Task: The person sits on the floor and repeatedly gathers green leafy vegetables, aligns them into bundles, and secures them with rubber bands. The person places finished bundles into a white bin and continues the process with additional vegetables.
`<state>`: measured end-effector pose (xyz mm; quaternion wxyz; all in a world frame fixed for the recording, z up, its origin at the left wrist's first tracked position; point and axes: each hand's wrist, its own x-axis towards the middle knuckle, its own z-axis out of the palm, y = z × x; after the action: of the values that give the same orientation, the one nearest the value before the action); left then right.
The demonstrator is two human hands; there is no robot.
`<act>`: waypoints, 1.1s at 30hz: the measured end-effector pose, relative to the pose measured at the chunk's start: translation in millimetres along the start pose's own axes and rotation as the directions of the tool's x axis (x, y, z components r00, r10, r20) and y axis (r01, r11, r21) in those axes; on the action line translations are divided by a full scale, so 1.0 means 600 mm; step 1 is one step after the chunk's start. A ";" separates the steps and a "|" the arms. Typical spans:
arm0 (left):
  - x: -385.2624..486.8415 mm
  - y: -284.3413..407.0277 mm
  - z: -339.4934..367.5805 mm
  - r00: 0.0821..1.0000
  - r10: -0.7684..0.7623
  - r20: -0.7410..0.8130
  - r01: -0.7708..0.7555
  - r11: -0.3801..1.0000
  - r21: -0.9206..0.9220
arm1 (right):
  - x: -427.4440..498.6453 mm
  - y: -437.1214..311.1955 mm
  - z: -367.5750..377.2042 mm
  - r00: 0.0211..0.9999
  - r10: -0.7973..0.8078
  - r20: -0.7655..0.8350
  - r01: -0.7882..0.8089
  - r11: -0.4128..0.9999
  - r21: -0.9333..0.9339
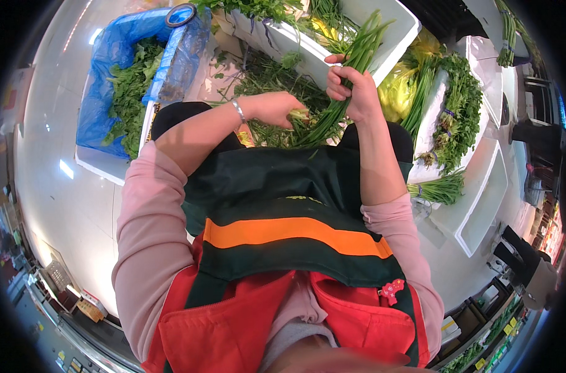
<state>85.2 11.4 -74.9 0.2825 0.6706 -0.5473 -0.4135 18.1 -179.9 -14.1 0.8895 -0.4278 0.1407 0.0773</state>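
Observation:
My right hand (353, 88) grips a loose bunch of long green chives (327, 122), with its fingers wrapped around the middle. One end of the bunch points up past the hand. The other hangs toward the dark green apron (283, 182) over my lap. My left hand (278, 110), with a silver bracelet (238, 111) at the wrist, is closed on some pale stalk ends (299, 113); most of them are hidden by the fingers. Beneath both hands lies a heap of loose green stalks and trimmings (273, 84).
A foam box lined with blue plastic (101, 93) holds leafy greens (136, 88); a tape roll (180, 15) rests on its rim. Ahead stands a white foam box (390, 42) with greens. Banded herb bundles (457, 112) and a yellow plastic bag (397, 91) lie right. A person (525, 261) is far right.

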 end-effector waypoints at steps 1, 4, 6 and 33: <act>0.006 -0.003 0.009 0.999 -0.047 0.011 0.046 0.997 0.066 | 0.000 0.000 -0.001 1.000 0.000 0.010 0.000 1.000 -0.001; 0.024 -0.007 0.032 0.996 -0.062 -0.060 0.074 0.973 0.219 | -0.001 0.002 -0.003 1.000 0.000 0.014 0.000 1.000 -0.006; 0.035 -0.009 0.040 0.997 -0.020 -0.078 0.036 0.975 0.217 | -0.002 0.001 -0.005 1.000 0.003 0.028 -0.003 1.000 0.001; -0.031 0.039 -0.149 0.460 -0.466 -0.756 -0.564 0.504 -0.654 | 0.018 0.037 -0.004 0.997 0.059 -0.046 -0.065 0.987 -0.147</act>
<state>149.6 17.3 -6.3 0.8278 0.5209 -0.0524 -0.2017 22.0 -167.7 -35.3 0.8491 -0.4900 0.1664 0.1061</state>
